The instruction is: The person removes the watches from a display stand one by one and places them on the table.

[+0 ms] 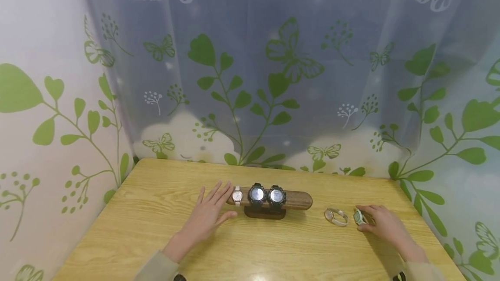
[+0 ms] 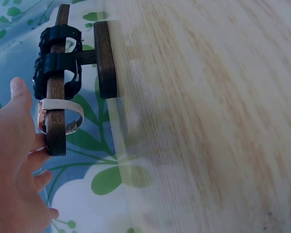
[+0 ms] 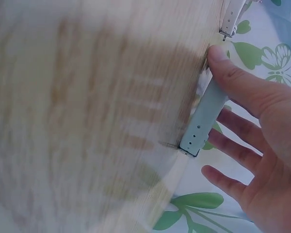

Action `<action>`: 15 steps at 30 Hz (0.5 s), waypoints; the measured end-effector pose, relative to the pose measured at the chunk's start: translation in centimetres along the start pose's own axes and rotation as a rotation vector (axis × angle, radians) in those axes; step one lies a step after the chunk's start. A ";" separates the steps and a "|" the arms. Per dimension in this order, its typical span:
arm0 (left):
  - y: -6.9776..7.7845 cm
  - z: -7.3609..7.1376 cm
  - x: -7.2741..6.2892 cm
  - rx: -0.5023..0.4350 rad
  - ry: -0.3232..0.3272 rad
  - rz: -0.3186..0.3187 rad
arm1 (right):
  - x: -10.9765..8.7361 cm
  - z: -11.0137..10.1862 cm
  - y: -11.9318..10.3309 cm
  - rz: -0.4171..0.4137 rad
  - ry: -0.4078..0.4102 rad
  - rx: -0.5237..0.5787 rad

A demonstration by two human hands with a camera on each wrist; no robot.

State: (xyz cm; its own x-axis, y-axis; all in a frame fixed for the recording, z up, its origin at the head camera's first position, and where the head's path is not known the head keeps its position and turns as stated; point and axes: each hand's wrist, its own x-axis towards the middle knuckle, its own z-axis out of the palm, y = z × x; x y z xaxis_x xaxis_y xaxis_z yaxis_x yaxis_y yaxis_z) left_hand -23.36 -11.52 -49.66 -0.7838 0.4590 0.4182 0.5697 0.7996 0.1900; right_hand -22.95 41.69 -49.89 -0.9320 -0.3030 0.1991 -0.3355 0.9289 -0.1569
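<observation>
A dark wooden watch stand [image 1: 299, 200] on a short base carries a white-strapped watch [image 1: 237, 196] at its left end. Two chunky black watches, one nearer the left [image 1: 256, 194] and one to its right [image 1: 276, 195], sit beside it. My left hand [image 1: 206, 217] touches the stand's left end with straight fingers, thumb spread away. Off to the right, my right hand [image 1: 384, 224] pinches a mint-green watch [image 1: 358, 217] between thumb and fingers. In the right wrist view its pale green strap [image 3: 202, 119] hangs down past the fingers.
Between the stand and my right hand, a slim watch with a light band [image 1: 337, 217] lies on the wooden table [image 1: 273, 250]. Behind the table hangs a blue curtain [image 1: 250, 77] printed with green leaves and butterflies.
</observation>
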 end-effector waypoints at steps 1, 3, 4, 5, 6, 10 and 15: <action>0.0 0.0 0.0 0.000 0.000 0.002 | 0.0 0.0 0.0 0.001 0.003 0.005; 0.0 0.0 0.0 0.002 -0.003 0.001 | -0.1 0.1 0.1 0.008 0.005 0.016; 0.0 0.0 0.0 0.001 -0.003 0.000 | -0.2 0.1 0.1 0.011 0.007 0.020; 0.0 0.0 0.0 0.003 -0.008 -0.003 | -0.2 0.0 0.1 0.016 0.009 0.021; 0.0 0.1 0.0 0.003 -0.009 -0.004 | -0.2 0.0 0.1 0.022 0.012 0.020; 0.0 0.2 0.0 0.009 -0.010 -0.006 | -0.2 -0.3 -0.2 0.038 0.050 0.005; -0.1 0.3 0.1 0.012 -0.001 -0.003 | 0.1 -0.3 -1.1 0.011 0.180 0.035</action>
State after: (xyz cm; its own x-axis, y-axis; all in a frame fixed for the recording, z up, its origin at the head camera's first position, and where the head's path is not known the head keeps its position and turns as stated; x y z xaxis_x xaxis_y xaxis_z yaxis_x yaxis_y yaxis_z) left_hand -23.52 -11.46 -49.87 -0.7859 0.4568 0.4168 0.5642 0.8055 0.1811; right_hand -22.59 40.68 -49.37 -0.8970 -0.2473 0.3665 -0.3331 0.9230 -0.1925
